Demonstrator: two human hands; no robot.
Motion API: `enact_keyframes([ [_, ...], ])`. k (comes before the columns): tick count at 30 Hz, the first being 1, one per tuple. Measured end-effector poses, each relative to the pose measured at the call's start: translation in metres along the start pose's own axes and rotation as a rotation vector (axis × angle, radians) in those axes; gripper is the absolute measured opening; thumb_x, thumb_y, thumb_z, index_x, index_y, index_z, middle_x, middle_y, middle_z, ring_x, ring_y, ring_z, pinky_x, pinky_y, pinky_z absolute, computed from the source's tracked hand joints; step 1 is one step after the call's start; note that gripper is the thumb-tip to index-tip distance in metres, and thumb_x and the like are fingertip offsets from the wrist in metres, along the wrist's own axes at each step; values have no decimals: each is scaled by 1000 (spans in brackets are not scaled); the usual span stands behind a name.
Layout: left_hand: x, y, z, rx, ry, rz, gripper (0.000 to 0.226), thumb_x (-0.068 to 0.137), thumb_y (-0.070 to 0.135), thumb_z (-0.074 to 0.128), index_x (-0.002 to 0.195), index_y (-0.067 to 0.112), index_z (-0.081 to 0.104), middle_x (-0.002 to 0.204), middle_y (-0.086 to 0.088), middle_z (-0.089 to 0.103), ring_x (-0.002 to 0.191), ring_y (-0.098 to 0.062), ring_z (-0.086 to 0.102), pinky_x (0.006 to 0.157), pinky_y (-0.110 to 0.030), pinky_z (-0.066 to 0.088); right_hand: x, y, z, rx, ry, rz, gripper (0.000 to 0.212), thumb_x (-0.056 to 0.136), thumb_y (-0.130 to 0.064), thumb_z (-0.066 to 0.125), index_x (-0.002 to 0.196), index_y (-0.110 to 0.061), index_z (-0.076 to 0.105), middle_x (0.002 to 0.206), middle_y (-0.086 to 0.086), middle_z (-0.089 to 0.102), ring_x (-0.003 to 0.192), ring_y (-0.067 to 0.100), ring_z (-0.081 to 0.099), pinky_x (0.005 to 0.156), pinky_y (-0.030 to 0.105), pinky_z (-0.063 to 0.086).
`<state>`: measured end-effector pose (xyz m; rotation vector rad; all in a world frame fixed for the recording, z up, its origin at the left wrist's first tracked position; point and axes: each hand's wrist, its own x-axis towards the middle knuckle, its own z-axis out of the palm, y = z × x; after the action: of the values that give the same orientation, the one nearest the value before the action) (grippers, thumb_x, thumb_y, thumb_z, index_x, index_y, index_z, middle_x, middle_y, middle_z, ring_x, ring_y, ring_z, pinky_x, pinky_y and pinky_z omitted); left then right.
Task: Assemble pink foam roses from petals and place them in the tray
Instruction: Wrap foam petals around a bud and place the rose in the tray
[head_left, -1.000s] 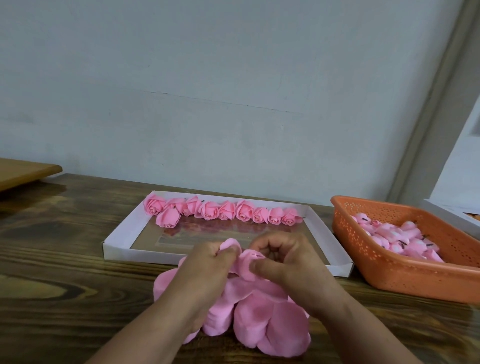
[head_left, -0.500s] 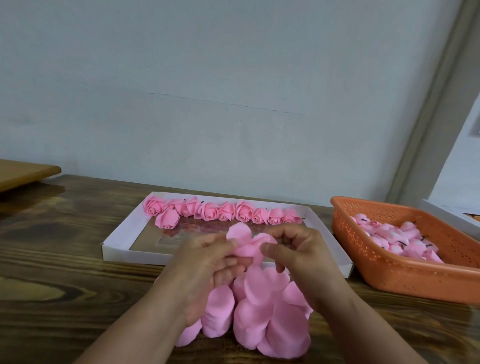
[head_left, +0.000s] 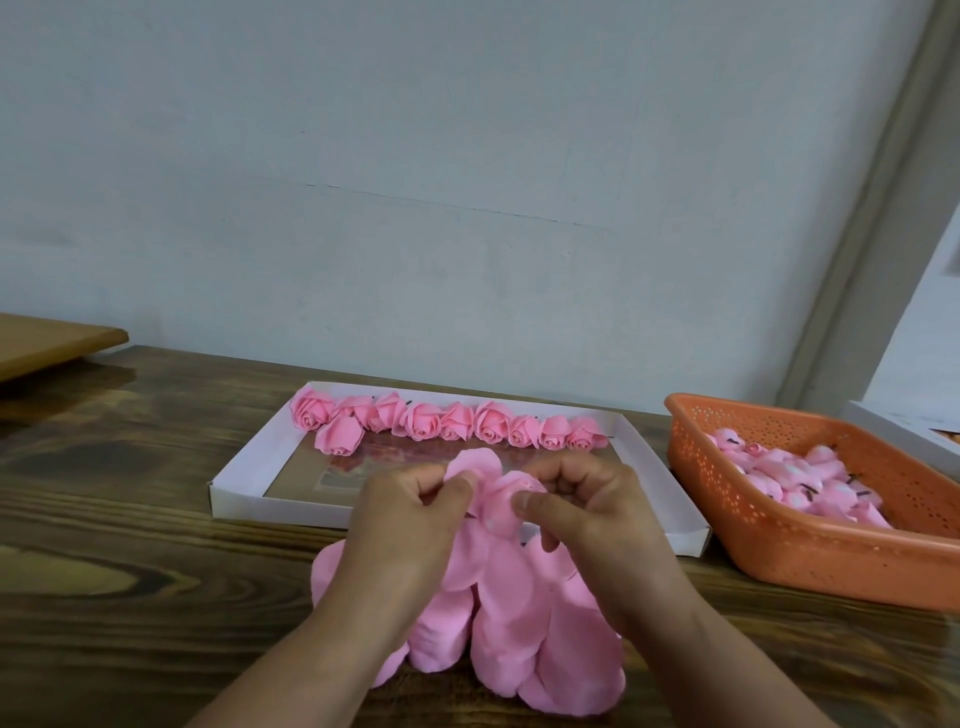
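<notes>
A half-made pink foam rose (head_left: 493, 493) sits between both hands, just above the near rim of the white tray (head_left: 244, 467). My left hand (head_left: 405, 525) pinches one upright petal of it. My right hand (head_left: 587, 514) pinches the rolled core with thumb and curled fingers. Loose pink petals (head_left: 519, 623) fan out on the wooden table below the hands. Several finished roses (head_left: 452, 421) line the far side of the tray.
An orange perforated basket (head_left: 810, 561) with small pink rose cores stands at the right. A white box edge (head_left: 904, 431) lies behind it. A wooden board (head_left: 52, 343) juts in at the far left. The pale wall runs behind the table.
Both hands have lifted the rose a little off the petal pile. One petal now stands up in the left hand's pinch, and more of the petal fan shows below.
</notes>
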<state>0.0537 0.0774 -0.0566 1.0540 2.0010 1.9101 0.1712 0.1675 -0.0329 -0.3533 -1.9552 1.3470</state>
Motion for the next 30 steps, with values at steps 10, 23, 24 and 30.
enact_keyframes([
  [10,-7,6,1,-61,-198,33,33,94,23,55,68,26,75,70,-4,70,60,1,54,57,-12,41,3,-1,-8,-78,-115,23,23,81,8,64,71,-12,70,61,-6,64,53,1,53,51,14,41],
  [23,-10,8,-1,-89,-356,96,27,91,12,53,80,21,76,73,-17,64,67,-10,50,63,-22,39,8,7,-14,-231,-79,4,25,84,-2,65,102,-20,64,68,23,52,58,14,45,53,27,39],
  [24,-10,8,-1,-90,-363,99,29,90,9,55,80,26,77,66,-7,64,64,-6,51,60,-18,40,8,7,-15,-238,-89,9,18,84,-2,65,97,-14,66,69,25,54,58,15,46,52,26,38],
  [30,-10,5,1,-94,-349,124,31,86,7,62,86,34,77,85,-7,74,76,-13,61,70,-27,49,9,8,-17,-255,-73,-7,9,83,-2,66,76,-2,61,62,8,55,56,12,46,49,22,38],
])
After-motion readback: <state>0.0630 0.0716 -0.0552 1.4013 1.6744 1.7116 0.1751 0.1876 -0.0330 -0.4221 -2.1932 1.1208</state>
